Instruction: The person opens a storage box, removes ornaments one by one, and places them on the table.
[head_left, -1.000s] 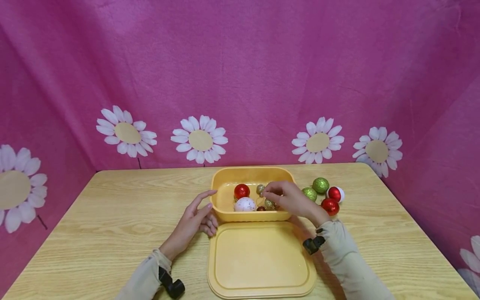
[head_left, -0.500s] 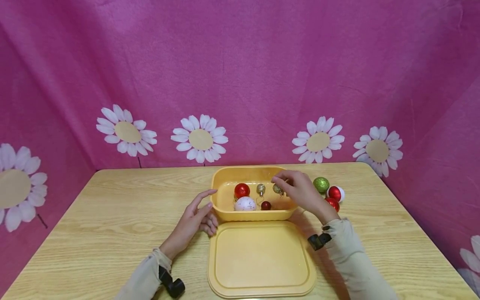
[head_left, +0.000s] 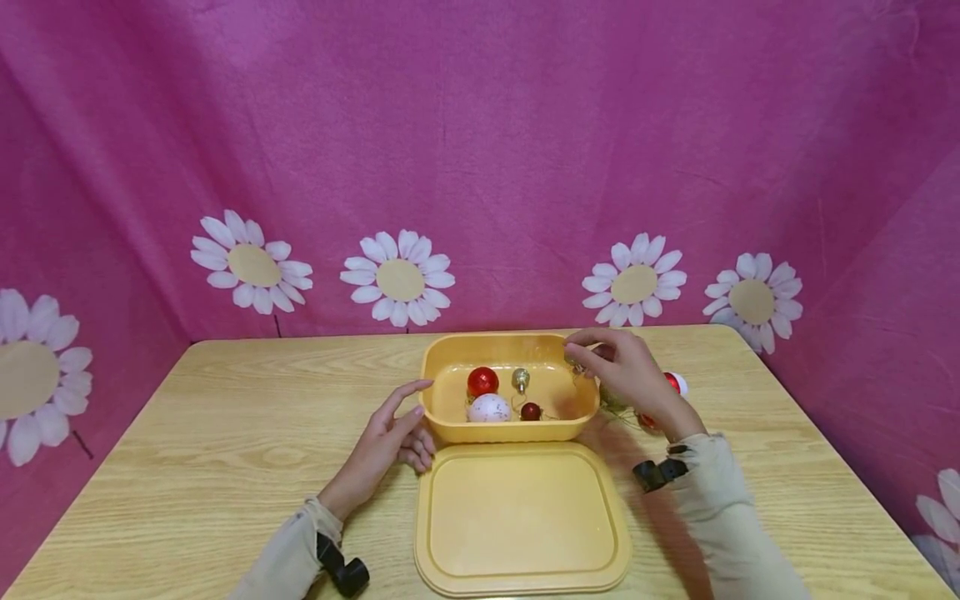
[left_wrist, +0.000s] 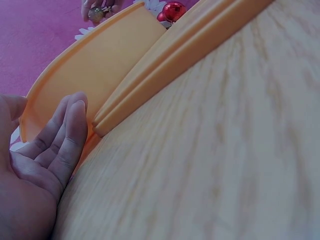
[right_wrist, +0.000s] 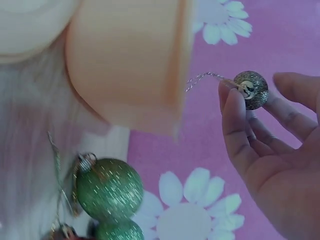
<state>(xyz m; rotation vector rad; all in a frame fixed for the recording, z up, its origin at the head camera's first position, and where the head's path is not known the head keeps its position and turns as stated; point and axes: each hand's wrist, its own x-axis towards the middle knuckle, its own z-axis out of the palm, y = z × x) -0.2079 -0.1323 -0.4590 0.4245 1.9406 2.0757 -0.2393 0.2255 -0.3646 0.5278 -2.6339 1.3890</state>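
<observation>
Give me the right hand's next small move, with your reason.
Probably ease the gold ball rightward and lower it beside the green balls: the right hand pinches it, raised near the right end of the box, and those lie on the table outside that end.

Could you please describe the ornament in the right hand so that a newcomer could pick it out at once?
Find the open yellow box on the wooden table, just behind its flat lid. At its right end, as the wearer sees it, the right hand holds a small glittery gold ball with a cord. Its gold lookalike lies in the box; this one alone is held up.
</observation>
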